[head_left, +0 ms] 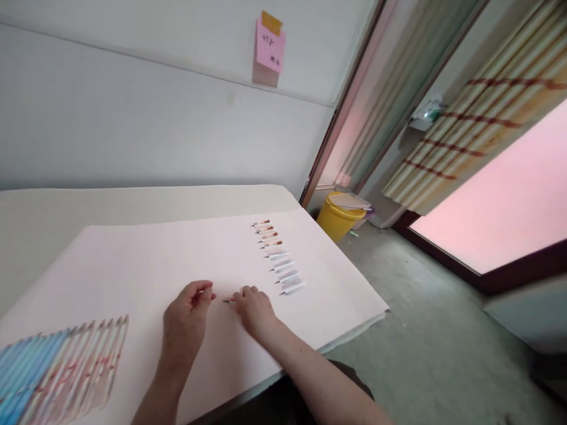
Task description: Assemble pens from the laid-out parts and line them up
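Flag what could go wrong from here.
1. Slim dark-tipped piece: the right hand covers most of it, so a poor grip could be hard to spot from this view.
2. Row of short slim pieces: nothing visible fences them in; a careless sweep of that hand might scatter them.
3. Long pens: packed side by side, so bumping one with the left arm could shift its neighbours.
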Action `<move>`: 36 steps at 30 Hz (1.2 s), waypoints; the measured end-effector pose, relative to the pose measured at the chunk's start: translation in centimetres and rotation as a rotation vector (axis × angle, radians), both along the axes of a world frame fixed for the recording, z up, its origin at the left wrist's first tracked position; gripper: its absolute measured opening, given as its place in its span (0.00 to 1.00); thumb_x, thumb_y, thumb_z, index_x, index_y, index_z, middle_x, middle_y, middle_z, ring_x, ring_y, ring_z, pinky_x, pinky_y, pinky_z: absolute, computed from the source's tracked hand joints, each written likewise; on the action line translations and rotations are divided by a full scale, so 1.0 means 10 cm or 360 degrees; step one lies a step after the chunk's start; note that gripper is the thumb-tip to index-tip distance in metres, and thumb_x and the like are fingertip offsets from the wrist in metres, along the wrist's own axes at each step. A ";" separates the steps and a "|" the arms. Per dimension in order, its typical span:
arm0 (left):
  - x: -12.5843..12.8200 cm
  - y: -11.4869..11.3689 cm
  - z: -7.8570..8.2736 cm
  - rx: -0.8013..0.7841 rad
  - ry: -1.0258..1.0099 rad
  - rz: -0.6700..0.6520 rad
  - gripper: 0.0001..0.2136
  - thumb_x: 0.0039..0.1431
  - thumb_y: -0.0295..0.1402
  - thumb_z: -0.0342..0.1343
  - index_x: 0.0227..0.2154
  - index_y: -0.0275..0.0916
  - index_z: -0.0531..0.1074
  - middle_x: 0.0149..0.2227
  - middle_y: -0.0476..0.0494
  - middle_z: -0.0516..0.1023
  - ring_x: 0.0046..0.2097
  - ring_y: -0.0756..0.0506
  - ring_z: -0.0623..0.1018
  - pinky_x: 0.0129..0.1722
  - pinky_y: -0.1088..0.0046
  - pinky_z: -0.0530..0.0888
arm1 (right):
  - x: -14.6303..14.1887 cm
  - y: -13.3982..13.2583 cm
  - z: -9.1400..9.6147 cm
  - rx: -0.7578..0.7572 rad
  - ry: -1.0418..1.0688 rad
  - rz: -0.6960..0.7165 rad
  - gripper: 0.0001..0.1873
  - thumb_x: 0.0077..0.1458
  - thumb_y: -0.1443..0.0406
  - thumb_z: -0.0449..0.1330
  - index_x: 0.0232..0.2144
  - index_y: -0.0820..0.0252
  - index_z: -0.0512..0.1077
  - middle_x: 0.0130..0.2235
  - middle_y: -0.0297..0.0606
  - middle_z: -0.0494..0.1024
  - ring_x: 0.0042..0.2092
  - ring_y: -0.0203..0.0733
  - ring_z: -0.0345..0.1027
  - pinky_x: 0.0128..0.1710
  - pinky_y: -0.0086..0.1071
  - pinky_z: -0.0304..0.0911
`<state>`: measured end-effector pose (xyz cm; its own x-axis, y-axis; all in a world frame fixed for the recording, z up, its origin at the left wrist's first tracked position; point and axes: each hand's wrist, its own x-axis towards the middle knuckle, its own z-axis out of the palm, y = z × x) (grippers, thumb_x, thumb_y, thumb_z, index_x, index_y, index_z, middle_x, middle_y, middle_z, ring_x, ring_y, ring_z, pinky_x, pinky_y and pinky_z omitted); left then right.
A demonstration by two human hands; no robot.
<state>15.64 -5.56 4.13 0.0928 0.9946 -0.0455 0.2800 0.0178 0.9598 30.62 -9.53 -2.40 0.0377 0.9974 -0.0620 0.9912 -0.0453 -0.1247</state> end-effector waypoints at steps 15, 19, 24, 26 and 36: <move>0.08 -0.09 -0.36 -0.1090 -0.1288 0.0448 0.09 0.47 0.17 0.54 0.32 0.33 0.69 0.33 0.41 0.75 0.34 0.51 0.76 0.34 0.76 0.74 | 0.62 -0.03 0.27 -0.0128 0.0220 -0.0093 0.09 0.54 0.68 0.52 0.28 0.55 0.72 0.32 0.35 0.76 0.34 0.39 0.69 0.27 0.29 0.49; 0.22 -0.24 -0.46 -0.1172 -0.1244 0.0535 0.10 0.48 0.18 0.55 0.34 0.34 0.68 0.32 0.39 0.74 0.32 0.49 0.76 0.31 0.73 0.74 | 0.44 -0.12 0.23 -0.0173 0.0151 0.0110 0.06 0.53 0.66 0.54 0.33 0.56 0.71 0.36 0.36 0.75 0.35 0.40 0.69 0.28 0.29 0.52; 0.32 -0.43 -0.48 -0.1200 -0.1117 0.0565 0.12 0.49 0.21 0.55 0.38 0.37 0.65 0.32 0.41 0.73 0.32 0.49 0.76 0.32 0.72 0.73 | 0.29 -0.14 0.15 -0.0136 0.0002 0.0206 0.10 0.53 0.68 0.52 0.39 0.59 0.68 0.38 0.40 0.72 0.38 0.42 0.69 0.31 0.31 0.56; 0.32 -0.46 -0.48 -0.1201 -0.1112 0.0542 0.13 0.49 0.22 0.56 0.38 0.38 0.65 0.32 0.41 0.73 0.32 0.48 0.76 0.33 0.72 0.73 | 0.25 -0.13 0.12 -0.0148 -0.0018 0.0217 0.10 0.54 0.69 0.52 0.40 0.59 0.68 0.39 0.40 0.72 0.38 0.43 0.69 0.31 0.31 0.57; 0.28 -0.42 -0.46 -0.1210 -0.1085 0.0579 0.13 0.48 0.23 0.55 0.39 0.38 0.64 0.32 0.43 0.73 0.32 0.49 0.74 0.33 0.72 0.71 | 0.37 -0.04 0.18 -0.0133 -0.0016 0.0098 0.09 0.59 0.64 0.48 0.36 0.57 0.67 0.38 0.37 0.72 0.37 0.40 0.70 0.30 0.31 0.55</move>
